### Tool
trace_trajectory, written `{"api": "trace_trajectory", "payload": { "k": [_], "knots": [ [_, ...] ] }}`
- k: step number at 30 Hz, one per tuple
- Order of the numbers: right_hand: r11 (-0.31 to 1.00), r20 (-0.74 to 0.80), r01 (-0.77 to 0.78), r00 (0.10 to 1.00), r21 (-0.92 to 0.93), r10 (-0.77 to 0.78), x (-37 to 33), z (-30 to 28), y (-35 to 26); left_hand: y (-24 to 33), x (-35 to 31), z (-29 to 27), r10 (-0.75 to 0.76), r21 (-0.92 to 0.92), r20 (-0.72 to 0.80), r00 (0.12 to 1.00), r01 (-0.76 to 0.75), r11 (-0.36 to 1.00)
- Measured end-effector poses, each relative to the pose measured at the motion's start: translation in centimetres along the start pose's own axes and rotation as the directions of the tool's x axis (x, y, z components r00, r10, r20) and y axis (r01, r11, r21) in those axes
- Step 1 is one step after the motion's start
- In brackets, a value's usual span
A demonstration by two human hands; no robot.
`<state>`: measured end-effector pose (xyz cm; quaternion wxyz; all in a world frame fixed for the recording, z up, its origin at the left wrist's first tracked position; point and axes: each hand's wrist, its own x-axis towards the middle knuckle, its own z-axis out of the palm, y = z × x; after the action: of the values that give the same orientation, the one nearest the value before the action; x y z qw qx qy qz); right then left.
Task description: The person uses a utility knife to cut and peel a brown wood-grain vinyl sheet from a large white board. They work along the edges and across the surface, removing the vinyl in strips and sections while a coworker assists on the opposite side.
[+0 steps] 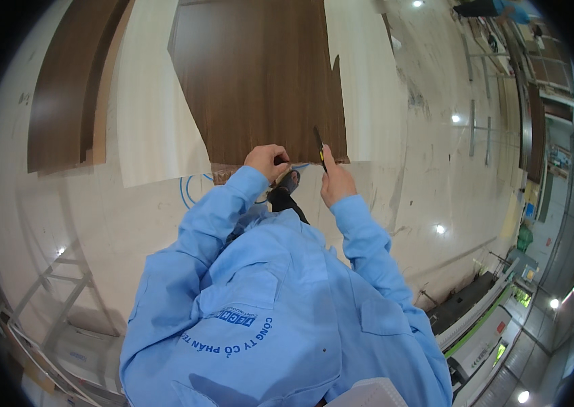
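Leaning over the work from the head view, the person in the blue jacket [280,319] had both hands at the near edge of a dark brown wood-grain sheet [260,74] that lay flat on a pale board [151,102]. The left hand [268,161] was curled, its fingers pressed together and pinching the sheet's ragged lower edge; the right hand [335,183] was closed around a thin knife [319,148] with a yellow-and-black grip, blade pointing up along the sheet's right corner. That sheet looked thin and light, probably a veneer, likely to bend and to split along the grain, so I judged it best held flat near the edge being worked, not lifted by a corner. A torn notch showed on its right side. Further dark strips [63,95] leaned at the far left. Blue curved pen marks [188,193] sat on the pale surface beside the left sleeve. Lower right, a green-trimmed machine [484,325] stood on the floor; printed blue lettering ran across the jacket's front.
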<state>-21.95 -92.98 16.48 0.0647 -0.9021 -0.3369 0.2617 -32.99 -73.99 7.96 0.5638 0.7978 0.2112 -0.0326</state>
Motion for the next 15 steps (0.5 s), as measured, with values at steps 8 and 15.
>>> {"api": "trace_trajectory", "payload": {
  "k": [8, 15],
  "knots": [
    [0.998, 0.113, -0.062, 0.992, 0.003, 0.062, -6.8, 0.6, -0.9, -0.8, 0.1, 0.4, 0.046, 0.014, -0.033, 0.998, -0.046, 0.999],
    [0.955, 0.118, 0.007, 0.992, 0.296, -0.043, -10.6, -3.8, 3.4, -0.2, 0.3, 0.2, -0.025, -0.001, -0.036, 0.999, 0.025, 1.0]
  ]
}}
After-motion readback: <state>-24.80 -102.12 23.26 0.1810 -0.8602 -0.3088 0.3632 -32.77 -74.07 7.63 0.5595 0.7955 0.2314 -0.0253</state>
